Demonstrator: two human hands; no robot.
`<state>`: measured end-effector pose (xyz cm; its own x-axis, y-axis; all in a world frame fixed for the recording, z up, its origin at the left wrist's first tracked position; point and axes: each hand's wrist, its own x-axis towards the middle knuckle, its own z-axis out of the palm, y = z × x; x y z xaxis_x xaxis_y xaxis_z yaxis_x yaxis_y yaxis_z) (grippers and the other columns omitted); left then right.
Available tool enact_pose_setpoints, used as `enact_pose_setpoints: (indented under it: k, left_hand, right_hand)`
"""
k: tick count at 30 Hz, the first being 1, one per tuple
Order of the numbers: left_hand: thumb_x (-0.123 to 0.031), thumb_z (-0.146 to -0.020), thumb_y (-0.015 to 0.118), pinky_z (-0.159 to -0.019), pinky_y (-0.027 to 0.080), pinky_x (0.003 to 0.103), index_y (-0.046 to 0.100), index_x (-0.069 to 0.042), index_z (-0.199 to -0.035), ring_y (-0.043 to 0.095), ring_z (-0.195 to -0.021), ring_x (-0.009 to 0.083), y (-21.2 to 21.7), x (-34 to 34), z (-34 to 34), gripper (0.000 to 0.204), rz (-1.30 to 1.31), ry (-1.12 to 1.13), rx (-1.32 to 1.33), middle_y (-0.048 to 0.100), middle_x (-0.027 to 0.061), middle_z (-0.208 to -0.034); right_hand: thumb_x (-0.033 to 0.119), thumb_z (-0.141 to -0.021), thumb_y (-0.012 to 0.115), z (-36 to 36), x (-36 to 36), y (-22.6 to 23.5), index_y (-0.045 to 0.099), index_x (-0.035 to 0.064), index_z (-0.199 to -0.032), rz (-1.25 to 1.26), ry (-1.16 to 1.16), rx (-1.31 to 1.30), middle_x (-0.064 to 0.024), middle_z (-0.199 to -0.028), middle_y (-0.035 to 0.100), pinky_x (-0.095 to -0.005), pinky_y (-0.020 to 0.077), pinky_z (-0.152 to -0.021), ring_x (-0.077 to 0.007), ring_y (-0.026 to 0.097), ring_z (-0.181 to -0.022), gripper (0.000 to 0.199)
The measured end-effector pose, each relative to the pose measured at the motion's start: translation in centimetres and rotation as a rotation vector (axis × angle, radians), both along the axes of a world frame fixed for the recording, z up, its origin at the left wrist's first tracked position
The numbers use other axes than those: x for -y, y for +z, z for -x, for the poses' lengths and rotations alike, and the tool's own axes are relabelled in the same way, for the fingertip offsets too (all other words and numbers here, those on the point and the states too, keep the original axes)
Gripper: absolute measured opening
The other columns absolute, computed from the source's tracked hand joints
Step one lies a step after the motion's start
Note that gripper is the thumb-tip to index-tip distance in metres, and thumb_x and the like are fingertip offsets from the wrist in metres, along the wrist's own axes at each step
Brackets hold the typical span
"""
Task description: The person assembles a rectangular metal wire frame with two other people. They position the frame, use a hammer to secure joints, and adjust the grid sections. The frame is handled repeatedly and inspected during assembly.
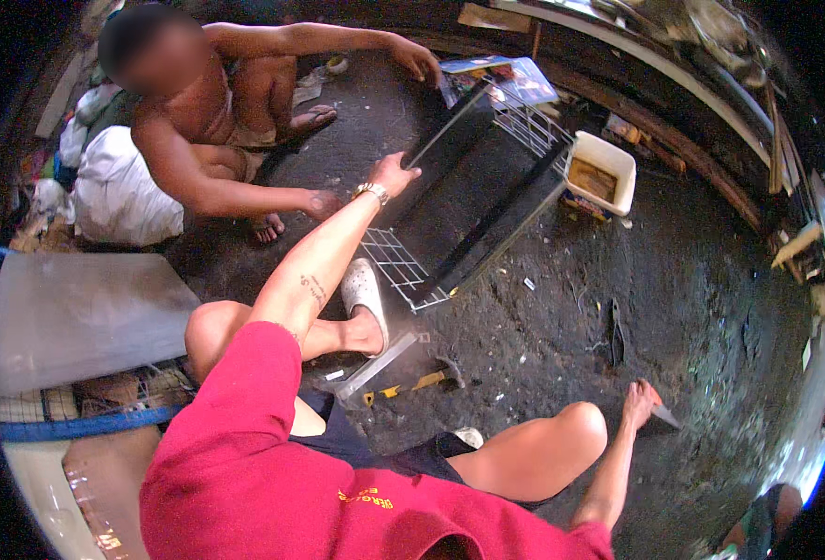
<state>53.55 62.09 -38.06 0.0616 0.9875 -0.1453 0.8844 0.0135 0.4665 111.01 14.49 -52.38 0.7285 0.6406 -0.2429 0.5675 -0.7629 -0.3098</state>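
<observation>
A box-like frame with black side panels [501, 219] and white wire grids [398, 261] at its ends stands on the dark floor. The near-left panel edge is in the grip of my left hand [394, 175], fingers closed around it. Out to the right, my right hand [638, 403] is closed on a hand tool [664, 415] with a red-orange end and a pointed grey blade; its exact kind is unclear. A co-worker's hand [417, 61] is by the far end of the frame, while the other [324, 203] hangs near my left forearm.
A hammer [417, 383] with a yellow handle and a flat metal bar [380, 366] lie before me. Pliers [616, 331] are on the floor at right. A white tub [627, 177] holds brown liquid. A grey sheet [85, 317] and white sack [123, 191] sit left.
</observation>
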Motion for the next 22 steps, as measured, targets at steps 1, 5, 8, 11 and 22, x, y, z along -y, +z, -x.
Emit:
enact_pose_setpoints:
  k: [1,5,8,11,22]
  left_hand:
    - [-0.042,-0.079,0.074,-0.092,0.049,0.044,0.064,-0.007,-0.121,0.064,-0.107,0.035,-0.2,-0.1,-0.1,0.056,-0.051,-0.014,-0.013,0.067,0.0197,-0.113]
    - [-0.048,-0.077,0.076,-0.087,0.051,0.045,0.067,-0.005,-0.108,0.067,-0.097,0.0359,-0.7,0.4,-1.0,0.053,0.027,-0.028,-0.106,0.071,0.0185,-0.104]
    - [-0.053,-0.075,0.076,-0.091,0.051,0.046,0.067,-0.007,-0.112,0.067,-0.101,0.0367,-1.4,0.8,-2.3,0.06,0.128,-0.023,-0.182,0.07,0.0187,-0.107]
    - [-0.058,-0.074,0.075,-0.101,0.047,0.045,0.061,-0.006,-0.128,0.058,-0.12,0.0371,-1.6,1.1,-2.5,0.076,0.153,-0.148,-0.147,0.061,0.0212,-0.128]
    - [-0.041,-0.086,0.063,-0.076,0.054,0.043,0.065,-0.004,-0.111,0.065,-0.094,0.0267,4.6,9.0,19.8,0.045,0.128,0.423,0.31,0.07,0.0135,-0.104]
  right_hand:
    - [0.038,-0.088,0.06,0.3,-0.9,3.0,0.066,0.018,-0.12,-0.08,-0.04,-0.018,-0.0202,-0.099,0.063,-0.0461,0.0496,-0.084,-0.0369,0.063,-0.096,0.038]
    - [0.027,-0.092,0.066,3.3,-5.1,17.2,0.066,0.0051,-0.097,-0.428,0.196,0.154,-0.0134,-0.092,0.06,-0.0407,0.0485,-0.072,-0.0287,0.061,-0.081,0.022]
    - [0.021,-0.094,0.066,7.3,-10.4,25.9,0.066,0.0035,-0.101,-0.587,0.331,0.012,-0.0097,-0.09,0.062,-0.0326,0.0479,-0.075,-0.0216,0.06,-0.081,0.019]
    - [0.016,-0.09,0.068,12.4,-15.0,32.0,0.065,0.0026,-0.098,-0.681,0.524,-0.055,-0.0098,-0.09,0.063,-0.0322,0.0495,-0.073,-0.0225,0.06,-0.079,0.016]
    - [0.024,-0.098,0.062,27.0,-21.8,40.0,0.066,0.0063,-0.103,-1.081,0.658,-0.165,-0.0007,-0.074,0.06,-0.0226,0.0395,-0.055,-0.0049,0.048,-0.061,0.019]
